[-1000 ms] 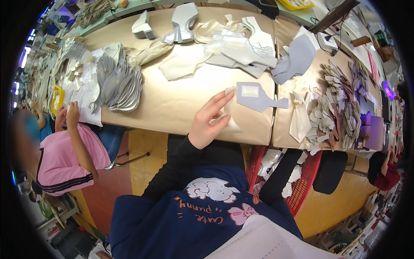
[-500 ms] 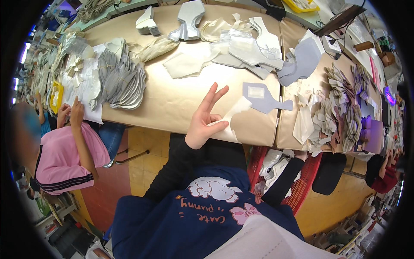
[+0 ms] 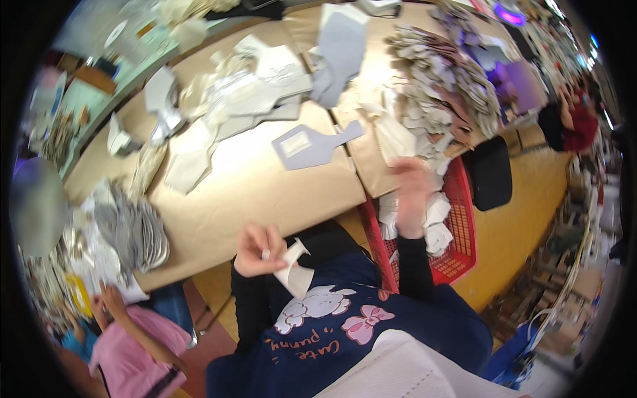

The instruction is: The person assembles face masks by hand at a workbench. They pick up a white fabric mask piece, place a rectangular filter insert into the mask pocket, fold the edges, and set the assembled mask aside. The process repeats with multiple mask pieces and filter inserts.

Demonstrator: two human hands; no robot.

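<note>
My left hand [image 3: 259, 251] is in front of the table's near edge, its fingers closed on a limp, cream-coloured cut piece [image 3: 295, 277] that hangs over my lap. My right hand [image 3: 413, 192] is smeared by motion above the red basket [image 3: 472, 232], near the table corner, so its fingers cannot be read. Inside the basket, white cut pieces [image 3: 438, 237] lie in a loose heap. A flat blue-grey template-like piece [image 3: 317, 156] with a pale rectangle on it rests on the brown-covered table [image 3: 265, 205], beyond both hands.
White and grey cut pieces [image 3: 265, 86] are heaped farther back. Blue-grey sheets [image 3: 338, 53] lie beyond the table seam. At the right is a large pile of beige bundles [image 3: 438, 86], with a black stool [image 3: 491, 172] nearby. A person in pink [image 3: 136, 348] works at the left beside grey stacks [image 3: 129, 229].
My left hand has drawn back off the table toward my lap with the cream piece. The right hand has risen from the basket. The whole view has turned toward the right.
</note>
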